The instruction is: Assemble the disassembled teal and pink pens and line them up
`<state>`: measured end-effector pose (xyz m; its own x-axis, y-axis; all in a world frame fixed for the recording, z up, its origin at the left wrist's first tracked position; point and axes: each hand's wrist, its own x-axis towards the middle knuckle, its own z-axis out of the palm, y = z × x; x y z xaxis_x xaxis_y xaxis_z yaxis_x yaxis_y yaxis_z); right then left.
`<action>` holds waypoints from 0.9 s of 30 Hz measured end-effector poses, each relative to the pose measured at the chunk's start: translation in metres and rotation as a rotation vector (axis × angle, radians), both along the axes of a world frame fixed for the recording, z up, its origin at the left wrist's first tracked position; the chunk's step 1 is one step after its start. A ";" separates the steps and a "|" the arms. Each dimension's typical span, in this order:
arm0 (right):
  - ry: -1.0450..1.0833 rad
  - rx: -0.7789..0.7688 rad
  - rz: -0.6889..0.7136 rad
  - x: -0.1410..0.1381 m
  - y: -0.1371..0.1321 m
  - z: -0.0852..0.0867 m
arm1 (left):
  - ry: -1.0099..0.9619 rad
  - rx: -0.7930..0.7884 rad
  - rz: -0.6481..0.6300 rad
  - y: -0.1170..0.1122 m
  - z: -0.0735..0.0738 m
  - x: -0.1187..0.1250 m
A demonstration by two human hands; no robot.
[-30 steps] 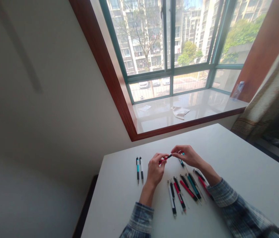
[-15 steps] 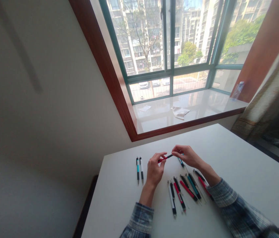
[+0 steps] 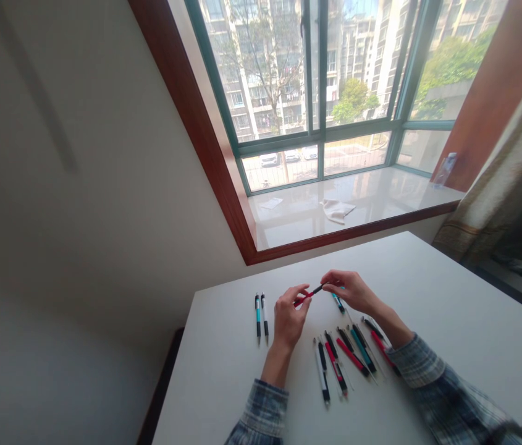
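Note:
Both hands hold a red and black pen [image 3: 309,294] a little above the white table [image 3: 450,321]. My left hand [image 3: 290,316] pinches its red end. My right hand [image 3: 349,289] pinches its black end. Two pens, a teal one [image 3: 257,313] and a white one [image 3: 264,312], lie side by side to the left of my left hand. Several more pens [image 3: 344,357], red, teal and white with black parts, lie in a loose row in front of my right wrist. A teal pen [image 3: 337,302] lies partly hidden under my right hand.
The table's far edge stands near a wall and a glossy window sill [image 3: 381,204]. On the sill lie a crumpled white cloth [image 3: 337,210] and a small paper [image 3: 270,202]. A curtain [image 3: 506,179] hangs at the right.
My left hand has shifted slightly down and left. The pen between my hands now tilts up toward the right hand. The pens on the table have not moved.

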<state>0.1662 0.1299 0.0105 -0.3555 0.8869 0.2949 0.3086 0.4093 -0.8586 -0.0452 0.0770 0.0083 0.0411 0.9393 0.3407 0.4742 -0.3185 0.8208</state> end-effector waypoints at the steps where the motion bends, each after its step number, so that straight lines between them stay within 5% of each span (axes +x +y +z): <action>1: -0.001 -0.006 -0.006 0.000 0.000 0.000 | 0.040 0.013 0.018 0.000 0.000 0.000; 7: -0.147 -0.021 -0.058 -0.003 -0.001 0.000 | 0.259 0.073 0.061 -0.002 0.003 0.000; 16: -0.047 -0.021 0.025 -0.003 -0.003 0.003 | 0.207 0.066 0.082 0.000 0.001 0.000; 22: -0.181 -0.037 -0.064 -0.005 -0.004 0.001 | 0.209 0.067 0.072 -0.002 0.004 0.001; 27: -0.046 -0.012 -0.021 -0.004 -0.003 0.002 | 0.186 0.043 0.092 0.000 0.003 0.000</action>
